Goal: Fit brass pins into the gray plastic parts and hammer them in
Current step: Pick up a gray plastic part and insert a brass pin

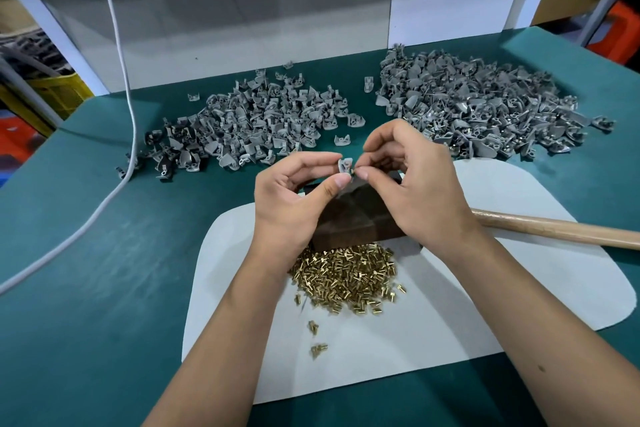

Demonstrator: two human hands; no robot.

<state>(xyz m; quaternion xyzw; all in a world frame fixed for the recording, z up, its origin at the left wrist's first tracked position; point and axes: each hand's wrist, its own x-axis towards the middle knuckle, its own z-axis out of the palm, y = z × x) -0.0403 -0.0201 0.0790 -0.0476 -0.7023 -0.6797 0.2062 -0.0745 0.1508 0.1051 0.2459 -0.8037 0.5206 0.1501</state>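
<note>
Teal table (104, 253), white mat (485, 288), gray wall (225, 10)

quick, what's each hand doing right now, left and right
Left hand: pinching a gray plastic part between thumb and fingers.
Right hand: pinching a brass pin against that part.

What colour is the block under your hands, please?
Dark brown block, seen in the head view.

Bright, even overhead light, soft shadows, sharp centre, wide-angle bending at edges.
</note>
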